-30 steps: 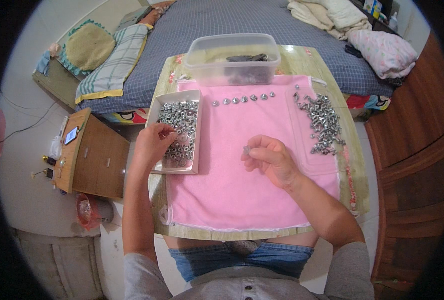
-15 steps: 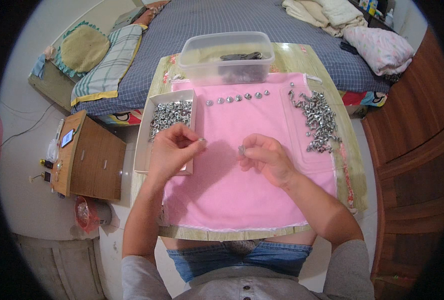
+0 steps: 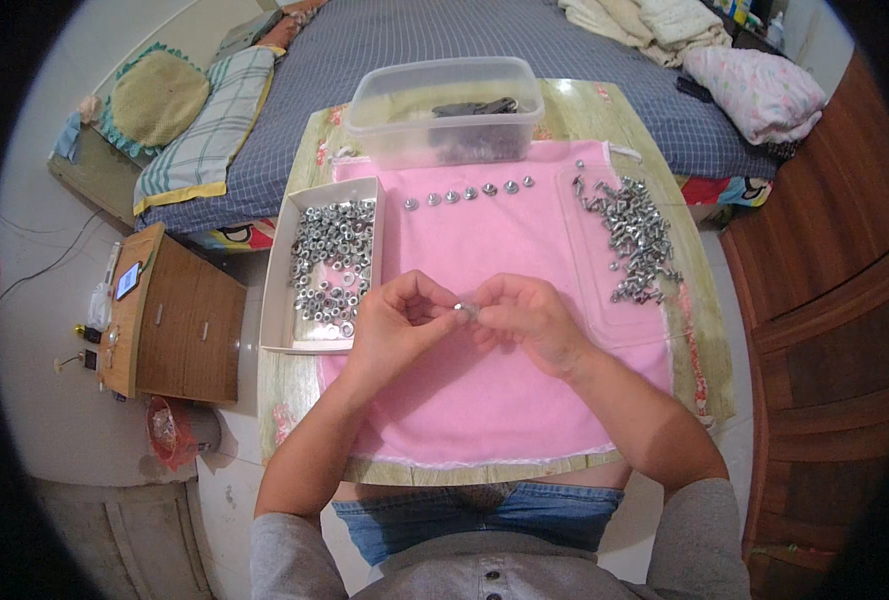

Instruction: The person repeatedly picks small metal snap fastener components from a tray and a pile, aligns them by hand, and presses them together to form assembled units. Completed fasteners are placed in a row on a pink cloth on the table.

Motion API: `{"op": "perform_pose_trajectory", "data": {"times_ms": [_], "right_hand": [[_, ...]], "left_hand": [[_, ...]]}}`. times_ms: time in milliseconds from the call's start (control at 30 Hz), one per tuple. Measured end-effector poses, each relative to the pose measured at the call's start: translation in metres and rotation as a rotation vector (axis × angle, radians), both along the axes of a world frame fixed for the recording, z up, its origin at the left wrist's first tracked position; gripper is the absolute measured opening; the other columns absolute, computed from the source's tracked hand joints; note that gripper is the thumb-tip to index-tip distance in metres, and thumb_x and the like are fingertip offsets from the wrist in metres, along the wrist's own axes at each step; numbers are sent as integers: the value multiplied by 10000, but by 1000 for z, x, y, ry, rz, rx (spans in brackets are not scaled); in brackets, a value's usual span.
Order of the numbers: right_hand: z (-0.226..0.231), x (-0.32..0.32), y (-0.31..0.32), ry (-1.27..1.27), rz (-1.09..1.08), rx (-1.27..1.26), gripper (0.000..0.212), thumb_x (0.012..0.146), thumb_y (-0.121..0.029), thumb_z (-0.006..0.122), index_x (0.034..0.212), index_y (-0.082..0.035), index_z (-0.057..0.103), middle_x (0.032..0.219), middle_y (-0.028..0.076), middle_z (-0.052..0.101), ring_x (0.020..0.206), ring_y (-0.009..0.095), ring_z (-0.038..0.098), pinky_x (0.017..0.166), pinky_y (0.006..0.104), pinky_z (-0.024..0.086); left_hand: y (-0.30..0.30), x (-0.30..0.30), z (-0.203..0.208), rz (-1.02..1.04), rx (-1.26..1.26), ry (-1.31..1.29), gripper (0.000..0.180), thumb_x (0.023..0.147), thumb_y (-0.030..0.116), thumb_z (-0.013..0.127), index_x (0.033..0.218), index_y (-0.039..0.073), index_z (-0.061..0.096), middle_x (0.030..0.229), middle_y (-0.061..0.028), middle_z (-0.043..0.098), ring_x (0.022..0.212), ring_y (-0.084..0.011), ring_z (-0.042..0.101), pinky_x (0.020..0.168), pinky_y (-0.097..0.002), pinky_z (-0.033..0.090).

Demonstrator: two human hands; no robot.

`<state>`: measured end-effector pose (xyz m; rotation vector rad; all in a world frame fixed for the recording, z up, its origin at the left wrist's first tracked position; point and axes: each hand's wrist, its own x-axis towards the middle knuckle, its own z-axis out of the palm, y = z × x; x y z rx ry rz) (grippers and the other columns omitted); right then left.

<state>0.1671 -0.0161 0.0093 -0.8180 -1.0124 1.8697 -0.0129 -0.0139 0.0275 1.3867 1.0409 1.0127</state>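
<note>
Over the middle of the pink cloth [image 3: 464, 400], my left hand [image 3: 399, 325] pinches a small metal nut [image 3: 459, 307] between thumb and fingertips. My right hand [image 3: 532, 322] grips a small bolt [image 3: 473, 313], its end against the nut. Fingers hide most of both pieces. Beside my left hand, a white box [image 3: 272, 300] holds many loose silver nuts [image 3: 336, 235]. To the right, a heap of short silver bolts [image 3: 639, 240] lies on a clear plastic lid [image 3: 604, 325]. Several bolts with nuts on them [image 3: 471, 193] form a row farther back on the cloth.
A clear plastic tub [image 3: 394, 140] with black items stands at the table's far edge. Beyond it is a bed [image 3: 404, 35] with a checked cover. A wooden cabinet [image 3: 189, 320] and a bin [image 3: 199, 430] stand to the left; dark wooden panels [image 3: 814, 350] are at the right.
My left hand has moved right from the white box with the nut, bringing it to the bolt in my right hand. The right hand has barely moved.
</note>
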Motion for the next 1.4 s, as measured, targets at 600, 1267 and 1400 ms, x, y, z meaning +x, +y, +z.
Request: {"op": "perform_pose_trajectory", "data": {"times_ms": [600, 1267, 1400], "right_hand": [[0, 4, 2, -147, -43, 7, 128, 762, -148, 593, 824, -48, 542, 712, 52, 612, 585, 104, 590, 475, 170, 393], [-1, 3, 3, -206, -55, 55, 109, 768, -118, 595, 822, -41, 539, 680, 39, 597, 576, 81, 579, 477, 159, 406], [-1, 5, 3, -212, -58, 56, 110, 771, -121, 594, 822, -42, 539, 680, 37, 598, 575, 82, 581, 476, 161, 405]], "left_hand": [[-4, 7, -7, 38, -214, -218, 167, 780, -20, 572, 942, -34, 609, 902, -108, 624, 811, -140, 594, 744, -232, 483], [-5, 6, -8, -52, -332, -259, 236, 768, 9, 607, 1002, -15, 587, 899, -78, 613, 793, -96, 569, 720, -195, 455], [-3, 5, -16, -54, -303, -275, 247, 774, 6, 600, 1019, -10, 577, 897, -68, 610, 804, -90, 562, 726, -194, 454]]}}
